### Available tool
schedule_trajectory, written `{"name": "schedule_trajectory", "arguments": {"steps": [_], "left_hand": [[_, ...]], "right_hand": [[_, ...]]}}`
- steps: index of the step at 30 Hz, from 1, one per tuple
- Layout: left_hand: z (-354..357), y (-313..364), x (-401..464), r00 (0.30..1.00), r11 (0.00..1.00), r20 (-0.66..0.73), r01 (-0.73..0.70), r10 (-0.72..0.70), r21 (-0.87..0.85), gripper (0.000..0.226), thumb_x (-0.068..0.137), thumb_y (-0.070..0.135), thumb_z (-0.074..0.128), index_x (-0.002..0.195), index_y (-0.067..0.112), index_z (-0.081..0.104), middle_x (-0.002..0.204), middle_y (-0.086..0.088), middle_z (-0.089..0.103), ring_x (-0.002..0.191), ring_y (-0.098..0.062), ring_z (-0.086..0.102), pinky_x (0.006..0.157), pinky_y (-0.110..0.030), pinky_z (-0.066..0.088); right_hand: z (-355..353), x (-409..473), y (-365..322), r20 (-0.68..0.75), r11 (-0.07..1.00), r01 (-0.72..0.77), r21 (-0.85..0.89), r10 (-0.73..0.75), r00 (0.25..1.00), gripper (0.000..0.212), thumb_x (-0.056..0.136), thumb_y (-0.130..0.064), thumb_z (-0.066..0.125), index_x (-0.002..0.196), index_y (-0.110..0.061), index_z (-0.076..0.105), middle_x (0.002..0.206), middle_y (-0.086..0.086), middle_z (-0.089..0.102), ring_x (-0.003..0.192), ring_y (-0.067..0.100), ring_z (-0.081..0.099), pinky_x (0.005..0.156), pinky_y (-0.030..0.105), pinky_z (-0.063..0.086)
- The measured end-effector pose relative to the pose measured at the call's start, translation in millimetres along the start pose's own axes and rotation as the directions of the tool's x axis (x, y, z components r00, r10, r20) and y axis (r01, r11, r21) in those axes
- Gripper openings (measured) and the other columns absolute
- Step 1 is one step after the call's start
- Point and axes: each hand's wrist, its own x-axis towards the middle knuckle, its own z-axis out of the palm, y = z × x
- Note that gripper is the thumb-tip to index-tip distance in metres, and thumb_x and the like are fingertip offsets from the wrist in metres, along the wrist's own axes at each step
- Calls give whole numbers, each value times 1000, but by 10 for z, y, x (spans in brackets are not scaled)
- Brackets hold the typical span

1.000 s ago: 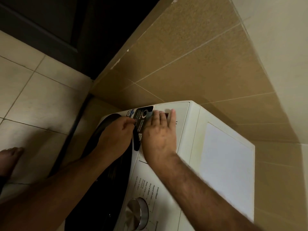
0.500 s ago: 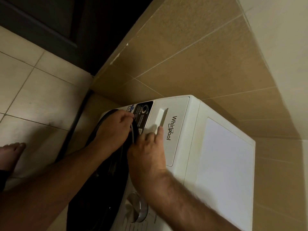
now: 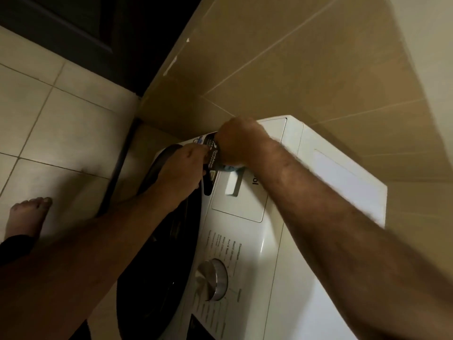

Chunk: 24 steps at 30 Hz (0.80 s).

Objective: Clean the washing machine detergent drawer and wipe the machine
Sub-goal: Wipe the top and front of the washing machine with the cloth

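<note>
A white front-loading washing machine (image 3: 306, 253) stands against a tan tiled wall. Its detergent drawer front (image 3: 245, 207) is shut, with a recessed handle (image 3: 232, 185) in the middle. My right hand (image 3: 239, 143) is bunched at the upper end of the drawer front, and a scrap of light blue cloth (image 3: 229, 168) shows under it. My left hand (image 3: 181, 170) is curled against the black sticker (image 3: 212, 155) beside the dark round door (image 3: 159, 266). What its fingers hold is hidden.
A silver program dial (image 3: 212, 279) sits below the drawer on the control panel. The tan wall (image 3: 294, 57) runs close behind the machine. Pale floor tiles (image 3: 61, 131) lie to the left, with my bare foot (image 3: 27, 214) on them and a dark doorway (image 3: 73, 25) beyond.
My right hand slid from the drawer's lower part up to its far end, hiding the logo. The left hand stayed by the sticker. The view has moved closer.
</note>
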Motion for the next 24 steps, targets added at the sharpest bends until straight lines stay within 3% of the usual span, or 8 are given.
{"name": "schedule_trajectory", "arguments": {"steps": [2,4,5,10,14,18,22,24], "left_hand": [[0,-29,-5,1000,1000,-1,-2,2,13,41,88,58,33,98,30,62,104,-8,69,96,-28,67,89,-57,52],[0,-73,0,1000,1000,3,0,0,2,54,74,69,33,100,33,64,105,-3,69,99,-26,65,91,-57,51],[3,-89,-1,1000,1000,5,7,-7,-11,57,69,71,34,101,34,63,107,-1,69,101,-25,65,93,-57,50],[4,-59,-83,999,999,17,41,-41,13,57,63,74,34,94,36,62,109,4,68,104,-22,63,97,-54,48],[12,39,-190,1000,999,25,16,-17,43,47,79,63,34,106,35,61,114,5,65,105,-18,61,96,-50,49],[82,72,-259,999,999,19,-28,28,15,30,100,45,35,109,32,60,115,5,65,101,-14,62,92,-46,52],[213,207,-326,991,991,21,-132,132,-14,25,102,40,37,101,34,61,110,7,67,102,-10,63,87,-38,52],[304,295,-366,972,972,24,-234,234,0,24,102,41,38,103,35,61,109,9,66,100,-3,62,85,-33,52]], "right_hand": [[223,-53,-182,-51,990,67,-120,-73,996,23,91,-39,52,94,-20,64,99,-1,63,110,24,56,93,36,42],[375,-204,-381,6,972,129,-199,-130,991,37,96,-40,46,125,-22,61,129,1,59,125,25,48,104,39,34],[428,-299,-467,53,964,164,-209,-157,986,40,97,-40,46,131,-23,57,135,1,56,129,26,45,108,40,31],[474,-766,-757,97,956,256,-146,-243,965,31,98,-32,51,123,-18,62,125,1,62,123,25,48,111,41,29],[500,-1095,-779,43,966,247,-82,-244,969,23,96,-26,50,108,-18,67,113,2,66,116,26,50,108,41,32],[702,-1399,-524,-288,973,145,180,-89,953,9,79,-21,67,82,-26,74,92,-5,70,107,22,60,113,44,35],[819,-1528,-72,-556,897,121,426,154,817,29,88,-29,67,115,-19,71,130,1,62,128,24,50,108,40,40],[836,-1432,53,-534,810,15,587,373,758,45,95,-40,57,135,-20,57,148,6,47,139,30,39,113,46,37]]}}
